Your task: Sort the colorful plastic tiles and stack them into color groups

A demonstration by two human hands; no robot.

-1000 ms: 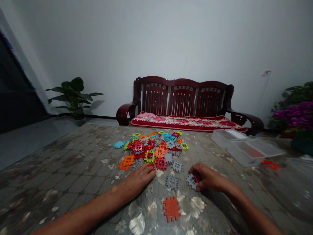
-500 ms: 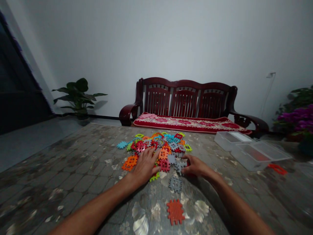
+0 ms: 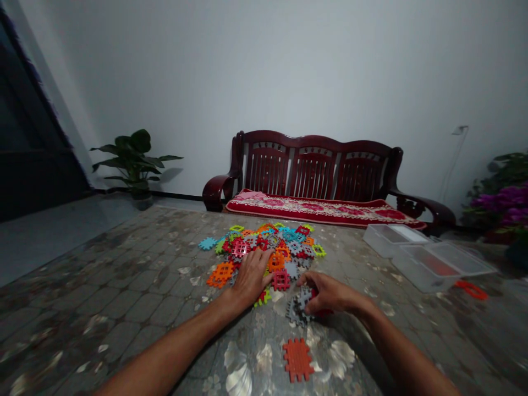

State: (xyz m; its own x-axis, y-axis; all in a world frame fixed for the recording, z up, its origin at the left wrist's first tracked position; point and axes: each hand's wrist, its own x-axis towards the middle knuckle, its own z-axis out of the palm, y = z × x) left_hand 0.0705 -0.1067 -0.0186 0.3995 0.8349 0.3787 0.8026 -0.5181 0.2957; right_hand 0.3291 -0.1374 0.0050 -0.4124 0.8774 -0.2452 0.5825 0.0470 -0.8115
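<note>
My left hand (image 3: 251, 276) lies over the near side of a heap of colourful toothed plastic building tiles, its fingers stretched out. Close by its thumb are an orange window tile (image 3: 276, 261) and a pink-red window tile (image 3: 281, 279). My right hand (image 3: 332, 292) is closed, gripping a grey toothed tile (image 3: 304, 296) between thumb and fingers. Underneath that tile, partly covered, is another grey tile (image 3: 295, 317) on the table. Something red shows under the right palm, mostly hidden. A brick-red toothed tile (image 3: 297, 359) lies flat nearer to me.
Two clear plastic boxes (image 3: 424, 278) stand on the right of the patterned tablecloth (image 3: 136, 297), with a red-orange piece (image 3: 471, 290) beside them. Beyond the table is a dark wooden bench (image 3: 311, 165). A potted plant (image 3: 138, 159) stands left, purple flowers (image 3: 513, 203) right.
My right hand has drawn a grey tile away from the heap towards me, over the other grey tile. My left hand stays almost in place on the heap.
</note>
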